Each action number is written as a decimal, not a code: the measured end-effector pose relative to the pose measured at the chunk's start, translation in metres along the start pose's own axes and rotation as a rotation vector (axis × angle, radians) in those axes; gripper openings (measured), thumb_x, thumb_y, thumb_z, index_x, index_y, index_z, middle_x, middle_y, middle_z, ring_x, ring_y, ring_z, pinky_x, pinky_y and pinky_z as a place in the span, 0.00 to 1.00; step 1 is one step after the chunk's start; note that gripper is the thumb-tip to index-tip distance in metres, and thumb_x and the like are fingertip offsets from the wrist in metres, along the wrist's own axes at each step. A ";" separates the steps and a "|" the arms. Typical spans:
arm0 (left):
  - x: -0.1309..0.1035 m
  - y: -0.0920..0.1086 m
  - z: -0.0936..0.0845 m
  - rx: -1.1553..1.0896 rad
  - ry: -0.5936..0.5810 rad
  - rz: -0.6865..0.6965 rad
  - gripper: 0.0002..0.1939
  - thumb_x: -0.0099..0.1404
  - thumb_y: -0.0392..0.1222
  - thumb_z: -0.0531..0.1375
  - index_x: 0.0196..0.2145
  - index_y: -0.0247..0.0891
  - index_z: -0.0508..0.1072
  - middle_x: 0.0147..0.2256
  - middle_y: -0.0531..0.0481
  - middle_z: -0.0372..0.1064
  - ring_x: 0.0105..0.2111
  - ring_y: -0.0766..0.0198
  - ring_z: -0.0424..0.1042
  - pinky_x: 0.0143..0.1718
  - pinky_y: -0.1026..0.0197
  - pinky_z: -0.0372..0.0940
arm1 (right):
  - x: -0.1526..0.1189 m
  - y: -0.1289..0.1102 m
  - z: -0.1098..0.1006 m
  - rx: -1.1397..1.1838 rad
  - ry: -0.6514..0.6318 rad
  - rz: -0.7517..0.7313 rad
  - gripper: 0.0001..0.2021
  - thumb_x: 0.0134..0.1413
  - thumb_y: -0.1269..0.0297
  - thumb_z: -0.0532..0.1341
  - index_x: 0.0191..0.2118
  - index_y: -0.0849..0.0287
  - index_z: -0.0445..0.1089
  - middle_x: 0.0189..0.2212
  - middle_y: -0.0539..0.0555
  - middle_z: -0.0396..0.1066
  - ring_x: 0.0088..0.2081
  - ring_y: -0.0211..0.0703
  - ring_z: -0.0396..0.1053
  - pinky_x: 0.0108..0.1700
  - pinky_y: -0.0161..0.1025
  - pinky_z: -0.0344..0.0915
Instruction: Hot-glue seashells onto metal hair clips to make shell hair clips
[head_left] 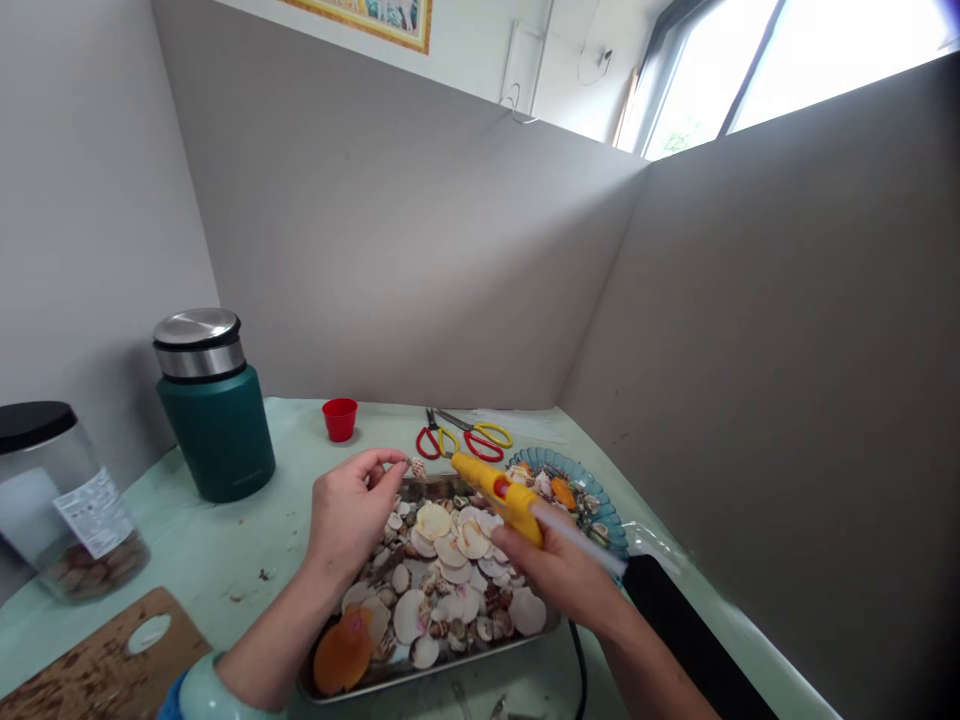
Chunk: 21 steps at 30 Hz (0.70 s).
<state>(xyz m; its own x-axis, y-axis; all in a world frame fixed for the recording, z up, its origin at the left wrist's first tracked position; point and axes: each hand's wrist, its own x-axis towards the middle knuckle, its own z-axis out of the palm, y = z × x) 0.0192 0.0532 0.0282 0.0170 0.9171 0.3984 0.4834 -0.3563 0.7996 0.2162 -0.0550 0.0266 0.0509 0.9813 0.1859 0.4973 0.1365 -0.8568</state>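
Between the thumb and forefinger of my left hand (349,505) is a small spotted spiral seashell (418,467), raised over the far edge of a metal tray. My right hand (559,565) is wrapped round a yellow hot glue gun (495,490), its nozzle pointing left toward the shell, a little apart from it. A pale glue stick (574,535) sticks out of the gun's back end. Below both hands lies the metal tray (442,668), filled with white, brown and striped shells. A large orange scallop shell (343,652) rests in its near left corner.
Behind the tray lie two pairs of scissors (484,440) and a red cup (340,420). A blue glass dish (611,520) of shells stands right, beside a black slab (686,640). At left are a green flask (217,430), a jar (71,510) and a stained brown board (112,650).
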 end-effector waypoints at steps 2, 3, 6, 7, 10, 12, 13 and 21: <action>0.000 0.003 -0.002 -0.027 -0.013 -0.027 0.12 0.55 0.50 0.59 0.29 0.40 0.76 0.16 0.58 0.57 0.19 0.67 0.57 0.22 0.65 0.53 | 0.000 0.004 -0.005 -0.342 0.014 -0.066 0.11 0.53 0.56 0.59 0.39 0.57 0.65 0.24 0.49 0.67 0.25 0.39 0.63 0.28 0.35 0.54; 0.000 0.004 -0.002 -0.045 -0.027 -0.044 0.12 0.54 0.50 0.59 0.29 0.39 0.75 0.16 0.58 0.56 0.19 0.67 0.56 0.22 0.65 0.52 | 0.000 0.007 -0.005 -0.505 0.001 -0.086 0.12 0.52 0.59 0.59 0.42 0.56 0.65 0.27 0.50 0.70 0.27 0.41 0.65 0.30 0.36 0.54; -0.001 0.006 -0.001 -0.139 -0.091 -0.109 0.14 0.53 0.52 0.60 0.29 0.38 0.75 0.17 0.58 0.56 0.19 0.68 0.55 0.22 0.65 0.51 | 0.000 0.017 -0.001 -0.858 -0.078 -0.080 0.14 0.50 0.61 0.60 0.44 0.56 0.64 0.31 0.53 0.73 0.33 0.48 0.69 0.34 0.38 0.55; -0.002 0.006 0.001 -0.193 -0.122 -0.133 0.15 0.52 0.52 0.61 0.30 0.37 0.75 0.17 0.58 0.57 0.20 0.68 0.56 0.22 0.66 0.51 | -0.001 0.020 0.001 -0.921 -0.108 -0.071 0.15 0.49 0.61 0.60 0.44 0.57 0.64 0.32 0.54 0.74 0.34 0.49 0.70 0.34 0.39 0.55; -0.004 0.007 0.005 -0.410 -0.236 -0.204 0.18 0.50 0.53 0.63 0.31 0.35 0.74 0.20 0.55 0.63 0.21 0.67 0.59 0.23 0.66 0.53 | -0.003 0.022 0.004 -0.991 -0.167 -0.072 0.16 0.49 0.57 0.61 0.43 0.58 0.65 0.33 0.55 0.73 0.35 0.49 0.70 0.35 0.39 0.56; -0.006 0.009 0.006 -0.537 -0.306 -0.261 0.18 0.49 0.52 0.64 0.31 0.34 0.74 0.21 0.54 0.65 0.19 0.69 0.58 0.21 0.66 0.52 | -0.004 0.017 -0.001 -0.963 -0.179 -0.111 0.17 0.48 0.53 0.63 0.41 0.57 0.67 0.33 0.54 0.72 0.37 0.49 0.69 0.38 0.40 0.57; -0.007 0.011 0.006 -0.582 -0.333 -0.293 0.18 0.49 0.51 0.64 0.31 0.34 0.73 0.19 0.55 0.64 0.17 0.71 0.56 0.20 0.67 0.50 | -0.004 0.013 -0.005 -0.928 -0.175 -0.137 0.18 0.46 0.50 0.63 0.39 0.56 0.68 0.33 0.54 0.72 0.38 0.49 0.68 0.39 0.40 0.57; -0.016 0.020 0.008 -0.862 -0.479 -0.387 0.15 0.50 0.48 0.66 0.31 0.34 0.72 0.13 0.64 0.49 0.14 0.77 0.39 0.16 0.69 0.36 | 0.017 -0.023 -0.004 -0.170 0.091 -0.226 0.11 0.53 0.62 0.60 0.43 0.56 0.67 0.34 0.51 0.70 0.33 0.38 0.66 0.34 0.35 0.61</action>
<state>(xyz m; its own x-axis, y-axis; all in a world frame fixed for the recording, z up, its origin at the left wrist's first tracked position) 0.0362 0.0324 0.0340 0.4287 0.9032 -0.0199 -0.2512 0.1404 0.9577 0.2086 -0.0423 0.0515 -0.0037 0.9113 0.4117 0.6428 0.3176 -0.6971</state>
